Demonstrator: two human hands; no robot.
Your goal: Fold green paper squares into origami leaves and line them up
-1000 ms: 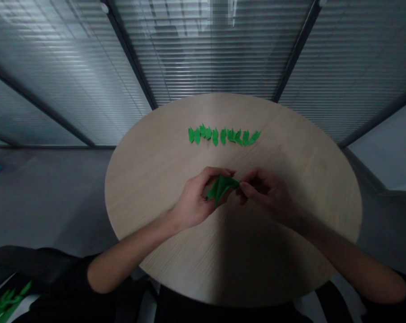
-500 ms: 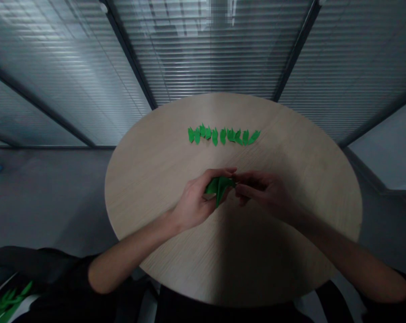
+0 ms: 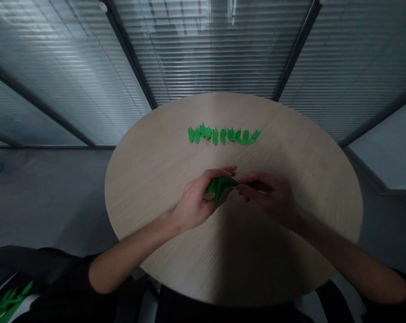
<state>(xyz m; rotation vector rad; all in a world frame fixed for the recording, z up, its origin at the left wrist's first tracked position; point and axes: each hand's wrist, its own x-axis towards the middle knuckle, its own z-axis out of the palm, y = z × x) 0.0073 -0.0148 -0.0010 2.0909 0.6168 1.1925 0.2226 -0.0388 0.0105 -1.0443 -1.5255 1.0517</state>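
A folded green paper piece [image 3: 219,187] is held just above the middle of the round wooden table [image 3: 162,170]. My left hand [image 3: 196,199] is closed around its left side, thumb and fingers pinching it. My right hand [image 3: 268,195] meets it from the right, fingertips pinched on the paper's pointed right end. Part of the paper is hidden inside my left palm.
A row of several small folded green paper pieces [image 3: 223,134] lies across the far half of the table. More green paper [image 3: 6,300] lies low at the left, off the table. Slatted blinds [image 3: 206,49] stand behind the table.
My right hand's fingertips have closed in on the paper's right tip. The paper has shifted slightly in my left hand. The row of pieces has not moved.
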